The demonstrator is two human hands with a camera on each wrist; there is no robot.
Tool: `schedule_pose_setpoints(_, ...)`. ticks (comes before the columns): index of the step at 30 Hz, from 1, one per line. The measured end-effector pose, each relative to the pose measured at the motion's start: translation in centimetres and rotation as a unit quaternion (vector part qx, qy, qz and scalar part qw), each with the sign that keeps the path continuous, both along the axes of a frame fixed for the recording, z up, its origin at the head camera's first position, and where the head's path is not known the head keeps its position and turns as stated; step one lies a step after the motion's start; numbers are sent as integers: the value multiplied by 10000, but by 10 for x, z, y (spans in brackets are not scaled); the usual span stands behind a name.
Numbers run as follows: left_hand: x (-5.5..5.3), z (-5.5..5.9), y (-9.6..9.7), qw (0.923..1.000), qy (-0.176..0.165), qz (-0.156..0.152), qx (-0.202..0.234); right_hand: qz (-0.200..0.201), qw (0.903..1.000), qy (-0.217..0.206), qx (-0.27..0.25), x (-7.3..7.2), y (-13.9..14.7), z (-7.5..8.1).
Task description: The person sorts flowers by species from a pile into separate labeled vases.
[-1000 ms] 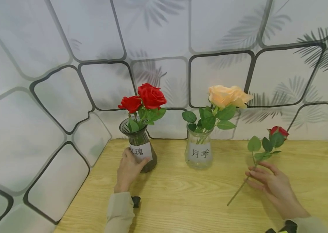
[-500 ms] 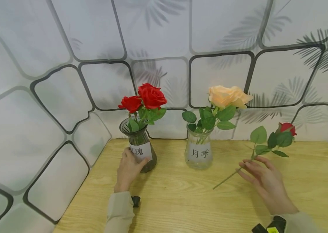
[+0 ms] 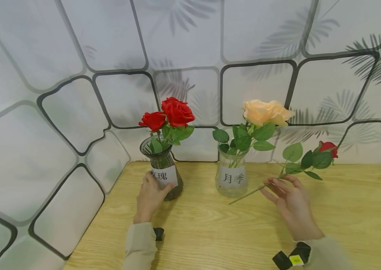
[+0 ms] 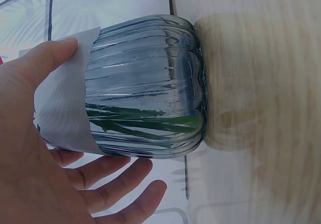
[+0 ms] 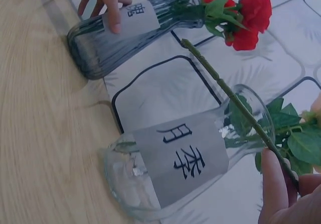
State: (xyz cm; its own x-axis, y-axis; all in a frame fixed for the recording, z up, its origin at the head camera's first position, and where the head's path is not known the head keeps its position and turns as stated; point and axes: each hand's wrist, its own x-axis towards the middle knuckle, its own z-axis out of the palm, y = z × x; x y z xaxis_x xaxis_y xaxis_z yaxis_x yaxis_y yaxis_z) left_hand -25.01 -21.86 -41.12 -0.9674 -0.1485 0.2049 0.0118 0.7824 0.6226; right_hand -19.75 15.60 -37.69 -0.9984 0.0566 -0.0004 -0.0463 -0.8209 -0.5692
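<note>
My left hand (image 3: 149, 198) grips the dark glass vase (image 3: 175, 191) low on its body, thumb across its white label. In the left wrist view, green stems (image 4: 145, 121) show through the ribbed glass. Two red roses (image 3: 176, 112) stand in that vase. My right hand (image 3: 289, 202) pinches the stem of a single red rose (image 3: 329, 149), held tilted with its bloom to the right and the cut end pointing left. The stem's end is near the clear glass vase (image 3: 232, 187), outside it. A peach-coloured rose (image 3: 264, 111) stands in the clear vase.
Both vases stand on a wooden table (image 3: 204, 232) near its back edge. Behind it is a wall covering (image 3: 190, 45) with dark outlines and leaf prints. The clear vase carries a white label (image 5: 183, 158) with two dark characters.
My right hand has moved left with the red rose, and its stem has tilted closer to level. The left hand stays on the dark vase.
</note>
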Motion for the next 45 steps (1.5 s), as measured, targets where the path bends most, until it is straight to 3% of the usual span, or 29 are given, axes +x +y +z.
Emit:
schedule_pose_setpoints(9,1,1,1,10000,-26,48,36,-249,9997,9,20,-1,-24,12)
schedule_pose_setpoints(16,0,0,0,10000,-7,27,13,-567,9978,-170,309,-3,-40,23)
schedule_pose_setpoints(21,0,1,0,10000,10,48,4,-659,9974,-211,184,-4,-51,30)
schedule_pose_setpoints(31,0,1,0,10000,8,48,58,-859,9959,-219,205,-6,-66,34)
schedule_pose_setpoints(37,0,1,0,10000,12,39,43,-1105,9916,-297,609,-5,-72,35)
schedule_pose_setpoints(45,2,2,1,10000,51,49,-18,-1394,9897,34,332,-4,-86,34)
